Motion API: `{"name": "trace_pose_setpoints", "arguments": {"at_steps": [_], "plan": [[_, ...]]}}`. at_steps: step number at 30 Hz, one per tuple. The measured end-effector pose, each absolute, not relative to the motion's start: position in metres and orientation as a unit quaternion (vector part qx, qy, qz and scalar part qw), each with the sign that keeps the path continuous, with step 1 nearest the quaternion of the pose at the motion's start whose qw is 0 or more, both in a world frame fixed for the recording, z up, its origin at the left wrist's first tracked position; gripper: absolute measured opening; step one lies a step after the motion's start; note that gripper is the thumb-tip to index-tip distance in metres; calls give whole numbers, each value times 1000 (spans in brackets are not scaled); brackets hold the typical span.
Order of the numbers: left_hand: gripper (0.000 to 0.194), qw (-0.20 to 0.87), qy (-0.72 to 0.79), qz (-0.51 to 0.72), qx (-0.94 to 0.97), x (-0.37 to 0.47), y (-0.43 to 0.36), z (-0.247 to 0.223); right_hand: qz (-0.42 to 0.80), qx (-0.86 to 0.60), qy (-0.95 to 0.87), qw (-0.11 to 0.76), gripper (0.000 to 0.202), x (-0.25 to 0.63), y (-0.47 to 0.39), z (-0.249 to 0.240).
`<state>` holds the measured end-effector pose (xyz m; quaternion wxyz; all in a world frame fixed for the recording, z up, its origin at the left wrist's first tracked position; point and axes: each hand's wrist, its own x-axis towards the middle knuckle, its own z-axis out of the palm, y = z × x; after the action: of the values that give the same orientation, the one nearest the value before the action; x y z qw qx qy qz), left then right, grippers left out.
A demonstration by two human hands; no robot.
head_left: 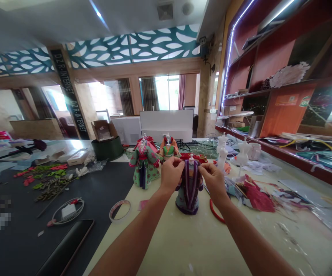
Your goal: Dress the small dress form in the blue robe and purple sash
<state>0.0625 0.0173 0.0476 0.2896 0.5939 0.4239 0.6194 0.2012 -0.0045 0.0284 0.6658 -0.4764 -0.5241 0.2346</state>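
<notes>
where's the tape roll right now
In the head view, the tape roll lies flat on the table's left part, left of the purple doll, beside the dark mat.

A roll of tape (pixel 120 210) lies near on the table (pixel 183 245), with a coiled white cable (pixel 68 210) to its left. Farther off stand a green dressed doll (pixel 144 164), bare white mannequins (pixel 222 153) and a dark green tub (pixel 107 148). Fabric scraps (pixel 255 193) lie right.
</notes>
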Motion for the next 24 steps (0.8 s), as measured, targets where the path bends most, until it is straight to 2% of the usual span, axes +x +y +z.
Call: {"name": "trace_pose_setpoints", "arguments": {"at_steps": [11,18,24], "plan": [[16,307,410,633,580,59,16,48,250,-468,-524,666,26,201,-7,27],[26,356,446,681,459,33,10,5,228,-496,-454,704,23,215,-12,-6],[46,518,484,605,364,18,3,-28,404,-524,-335,671,30,225,-15,-47]]}}
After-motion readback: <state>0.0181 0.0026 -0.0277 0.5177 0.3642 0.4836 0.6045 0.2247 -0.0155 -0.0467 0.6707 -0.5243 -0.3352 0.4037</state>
